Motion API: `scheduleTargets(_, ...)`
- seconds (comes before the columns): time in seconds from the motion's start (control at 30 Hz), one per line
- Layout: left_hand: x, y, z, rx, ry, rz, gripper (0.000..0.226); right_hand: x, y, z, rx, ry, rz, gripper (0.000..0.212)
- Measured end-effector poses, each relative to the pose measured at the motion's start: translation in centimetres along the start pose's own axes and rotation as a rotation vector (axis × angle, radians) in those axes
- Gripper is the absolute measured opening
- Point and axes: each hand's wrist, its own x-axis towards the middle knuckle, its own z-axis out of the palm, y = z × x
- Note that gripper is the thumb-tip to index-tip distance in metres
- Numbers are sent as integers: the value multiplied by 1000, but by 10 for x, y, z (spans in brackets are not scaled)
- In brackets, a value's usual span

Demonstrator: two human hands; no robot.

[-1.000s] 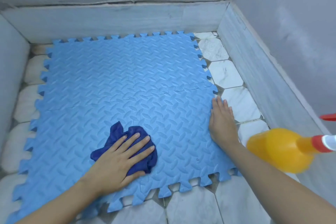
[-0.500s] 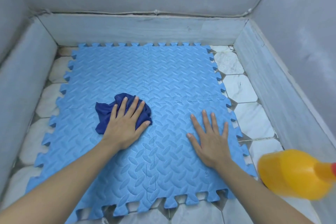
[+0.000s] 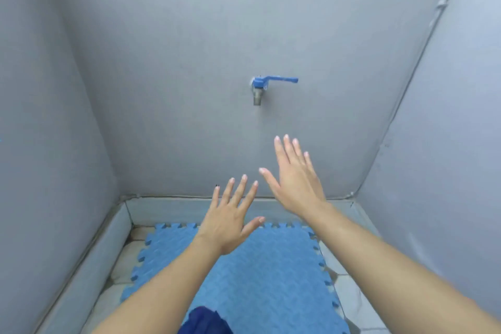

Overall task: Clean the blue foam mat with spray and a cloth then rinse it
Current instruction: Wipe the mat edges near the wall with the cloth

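Grey walls (image 3: pixel 162 62), blue-handled tap (image 3: pixel 260 87), pale tiled floor (image 3: pixel 349 295)

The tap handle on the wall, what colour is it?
Blue. The tap handle sticks out sideways above a metal spout, clear in the head view.

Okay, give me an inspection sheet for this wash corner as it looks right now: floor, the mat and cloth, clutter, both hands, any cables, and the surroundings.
Surface: pale tiled floor shows at both sides of the mat.
Job's things: blue foam mat lies flat on the floor; dark blue cloth lies bunched on its near edge, in nobody's grip. No spray bottle in view.
Clutter: nothing seen.
Hands: left hand and right hand are both raised with fingers spread, holding nothing; the right is higher, below the tap.
Cables: nothing seen.
Surroundings: grey walls on three sides; a tap with a blue lever on the far wall, lever pointing right, no water seen running.
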Motion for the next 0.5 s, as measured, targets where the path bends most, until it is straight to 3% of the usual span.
scheduleTargets(0.1,39,-12,-50,100,134,-18,83,84,-28,-44,-52,172,-31,77)
scheduleTargets(0.3,47,-49,-79,255,92,-75,78,149,-14,-61,-192,33,55,78)
scheduleTargets(0.5,21,-89,-57,291,13,-183,79,142,-27,-47,-355,110,145,69)
